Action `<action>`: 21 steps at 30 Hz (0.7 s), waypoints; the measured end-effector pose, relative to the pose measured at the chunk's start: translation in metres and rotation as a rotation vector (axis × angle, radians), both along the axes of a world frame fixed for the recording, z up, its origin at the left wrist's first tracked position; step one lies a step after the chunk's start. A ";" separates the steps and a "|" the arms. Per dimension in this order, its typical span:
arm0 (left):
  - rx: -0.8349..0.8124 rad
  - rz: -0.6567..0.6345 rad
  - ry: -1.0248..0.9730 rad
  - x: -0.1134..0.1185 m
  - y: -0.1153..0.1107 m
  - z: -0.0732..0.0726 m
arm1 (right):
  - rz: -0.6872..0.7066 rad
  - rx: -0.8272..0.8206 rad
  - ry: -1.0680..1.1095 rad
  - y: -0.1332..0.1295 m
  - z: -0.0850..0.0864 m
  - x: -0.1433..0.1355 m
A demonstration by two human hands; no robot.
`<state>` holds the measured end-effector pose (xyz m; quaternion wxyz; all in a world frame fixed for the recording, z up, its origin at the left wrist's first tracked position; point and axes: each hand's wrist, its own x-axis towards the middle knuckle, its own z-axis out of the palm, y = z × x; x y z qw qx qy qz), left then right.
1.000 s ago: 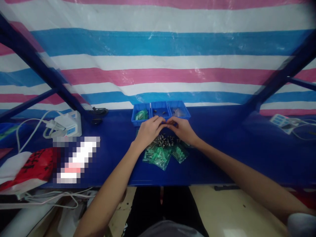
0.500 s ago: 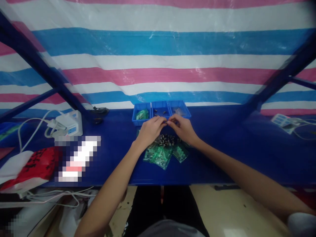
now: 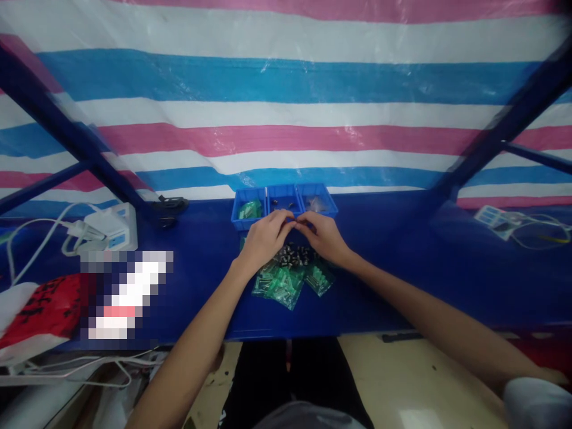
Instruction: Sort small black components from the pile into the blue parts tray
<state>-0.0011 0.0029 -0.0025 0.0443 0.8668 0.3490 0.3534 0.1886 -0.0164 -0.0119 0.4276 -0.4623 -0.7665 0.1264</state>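
My left hand (image 3: 268, 234) and my right hand (image 3: 322, 235) meet fingertip to fingertip just in front of the blue bins. Both are pinched closed, and whatever sits between the fingertips is too small to make out. Below them on the blue table lies a heap of small dark and silvery metal parts (image 3: 295, 255). Clear packets with green contents (image 3: 282, 285) lie at the near side of that heap, with another green packet (image 3: 319, 279) at the right. Behind my fingers, the middle blue bin (image 3: 282, 192) holds a few small dark pieces.
The left blue bin (image 3: 239, 220) contains green packets, and the right bin (image 3: 328, 205) holds clear plastic. At left are a white power strip (image 3: 124, 226) with cables and a red and white bag (image 3: 49, 310). Another socket block (image 3: 491, 221) lies far right. Blue frame posts slope up both sides.
The whole view has shifted slightly, so the table things appear further left. My hands stay together in front of the bins, with only small finger movement.
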 end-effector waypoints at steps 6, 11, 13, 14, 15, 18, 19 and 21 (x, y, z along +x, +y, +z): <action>0.033 -0.004 0.059 -0.002 0.001 -0.001 | 0.002 -0.004 -0.025 -0.001 0.003 -0.001; 0.014 0.015 0.091 -0.002 -0.001 0.001 | -0.004 0.074 -0.081 -0.001 0.004 -0.001; 0.012 0.026 0.103 -0.001 -0.003 0.002 | -0.010 0.128 -0.138 0.002 0.005 0.000; 0.014 0.037 0.105 -0.001 -0.004 0.003 | -0.018 0.150 -0.169 0.004 0.006 0.001; 0.015 0.050 0.106 0.000 -0.005 0.004 | -0.031 0.164 -0.201 0.008 0.007 0.002; 0.020 0.094 0.103 0.001 -0.008 0.006 | -0.097 0.182 -0.302 0.021 0.009 0.004; 0.019 0.102 0.102 0.002 -0.009 0.007 | -0.122 0.187 -0.342 0.025 0.009 0.003; 0.014 0.106 0.105 0.002 -0.010 0.008 | -0.157 0.204 -0.415 0.032 0.009 0.002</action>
